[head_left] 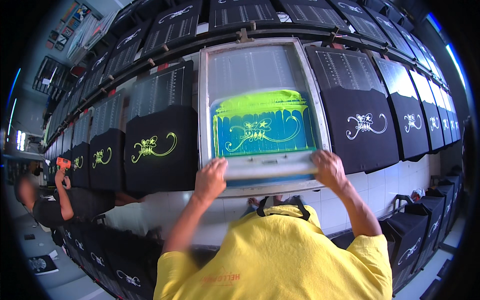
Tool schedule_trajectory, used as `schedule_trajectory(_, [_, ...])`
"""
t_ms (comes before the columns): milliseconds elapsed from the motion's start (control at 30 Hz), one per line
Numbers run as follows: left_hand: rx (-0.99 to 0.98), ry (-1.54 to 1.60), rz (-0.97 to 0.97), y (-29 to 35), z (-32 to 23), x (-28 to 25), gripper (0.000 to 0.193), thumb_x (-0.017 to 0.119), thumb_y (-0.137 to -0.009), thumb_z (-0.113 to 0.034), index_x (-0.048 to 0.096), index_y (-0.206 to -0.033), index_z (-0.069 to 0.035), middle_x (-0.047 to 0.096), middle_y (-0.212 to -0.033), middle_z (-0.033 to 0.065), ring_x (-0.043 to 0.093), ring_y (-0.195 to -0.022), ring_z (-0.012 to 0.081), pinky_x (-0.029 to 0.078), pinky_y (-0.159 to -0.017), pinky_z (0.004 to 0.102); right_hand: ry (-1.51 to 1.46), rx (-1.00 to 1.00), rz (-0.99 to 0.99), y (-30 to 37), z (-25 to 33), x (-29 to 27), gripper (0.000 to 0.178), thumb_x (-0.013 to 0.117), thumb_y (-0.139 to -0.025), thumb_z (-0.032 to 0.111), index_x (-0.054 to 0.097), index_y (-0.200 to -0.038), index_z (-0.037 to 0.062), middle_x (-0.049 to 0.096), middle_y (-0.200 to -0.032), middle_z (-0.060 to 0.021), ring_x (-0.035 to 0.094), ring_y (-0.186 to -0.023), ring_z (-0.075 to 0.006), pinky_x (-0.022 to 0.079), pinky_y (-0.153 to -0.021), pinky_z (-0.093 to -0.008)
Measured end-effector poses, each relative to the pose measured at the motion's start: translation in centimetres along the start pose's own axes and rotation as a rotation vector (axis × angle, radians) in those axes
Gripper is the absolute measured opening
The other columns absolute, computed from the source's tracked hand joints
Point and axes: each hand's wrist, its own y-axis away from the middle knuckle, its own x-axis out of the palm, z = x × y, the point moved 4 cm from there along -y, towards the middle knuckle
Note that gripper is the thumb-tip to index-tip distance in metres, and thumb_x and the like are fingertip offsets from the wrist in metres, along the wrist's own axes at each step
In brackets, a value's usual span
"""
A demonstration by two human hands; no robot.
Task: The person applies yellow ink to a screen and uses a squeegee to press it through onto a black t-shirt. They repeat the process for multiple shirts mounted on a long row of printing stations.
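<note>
A screen-printing frame (204, 110) with a pale wooden rim lies over one board of the near row. Its mesh is grey at the far end and blue nearer me, with a scrolled star design in the blue part. Thick neon yellow-green ink (265, 98) forms a band across the mesh, with streaks running toward me. Near the frame's close end, a wide pale squeegee (271, 166) spans the mesh. My left hand (211, 178) is closed on its left end, and my right hand (329, 169) grips the right end. The blade's edge is partly hidden.
Left of the frame, black shirts (155, 150) on boards carry yellow-green prints; those to the right (367, 125) carry white ones. A rail (165, 48) runs behind the frame. At far left, another person holds an orange tool (63, 162). More draped boards (412, 240) stand behind me.
</note>
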Motion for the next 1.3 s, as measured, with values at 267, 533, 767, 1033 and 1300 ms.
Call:
schedule_trajectory(267, [0.031, -0.062, -0.043, 4.8, -2.1, 1.6, 0.030, 0.060, -0.075, 0.003, 0.069, -0.104, 0.000, 0.069, -0.112, 0.0115, 0.065, -0.109, 0.0271, 0.055, -0.087, 0.0360, 0.008, 0.069, 0.065, 3.8, 2.8, 0.4, 0.044, 0.068, -0.058, 0.001, 0.059, -0.101, -0.0007, 0.062, -0.110, -0.0140, 0.061, -0.106, -0.0301, 0.053, -0.087, -0.0392])
schedule_trajectory(533, [0.073, -0.074, -0.134, -2.4, 2.1, 2.5, 0.026, 0.061, -0.076, 0.002, 0.070, -0.100, -0.001, 0.071, -0.107, 0.0124, 0.067, -0.105, 0.0281, 0.055, -0.086, 0.0362, 0.094, 0.039, 0.055, -2.4, -1.8, 2.5, 0.044, 0.070, -0.059, 0.004, 0.059, -0.101, -0.0002, 0.061, -0.112, -0.0156, 0.060, -0.108, -0.0302, 0.052, -0.090, -0.0386])
schedule_trajectory(767, [0.059, 0.009, -0.134, -12.1, 6.3, 1.6, 0.038, 0.062, -0.064, 0.003, 0.069, -0.101, -0.004, 0.071, -0.106, 0.0122, 0.068, -0.096, 0.0294, 0.056, -0.082, 0.0397, 0.079, 0.019, 0.044, -11.9, -7.7, 2.4, 0.028, 0.072, -0.066, 0.005, 0.058, -0.090, 0.0034, 0.061, -0.090, -0.0110, 0.064, -0.088, -0.0300, 0.055, -0.074, -0.0422])
schedule_trajectory(1033, [-0.017, -0.028, 0.009, -15.9, 7.0, -0.7, 0.028, 0.057, -0.071, -0.001, 0.071, -0.095, -0.004, 0.070, -0.090, 0.0162, 0.067, -0.083, 0.0371, 0.055, -0.074, 0.0453, 0.053, 0.104, 0.093, -15.4, -9.2, 0.6, 0.018, 0.067, -0.069, 0.004, 0.065, -0.087, 0.0055, 0.065, -0.085, -0.0110, 0.066, -0.086, -0.0297, 0.055, -0.075, -0.0413])
schedule_trajectory(1300, [-0.023, -0.022, -0.082, -6.5, 2.0, -2.6, 0.033, 0.056, -0.074, 0.003, 0.069, -0.103, -0.005, 0.070, -0.101, 0.0129, 0.068, -0.089, 0.0332, 0.057, -0.077, 0.0443, 0.028, -0.039, -0.066, -6.7, -3.8, -1.2, 0.029, 0.072, -0.062, 0.005, 0.062, -0.089, 0.0058, 0.061, -0.090, -0.0089, 0.063, -0.086, -0.0286, 0.055, -0.072, -0.0399])
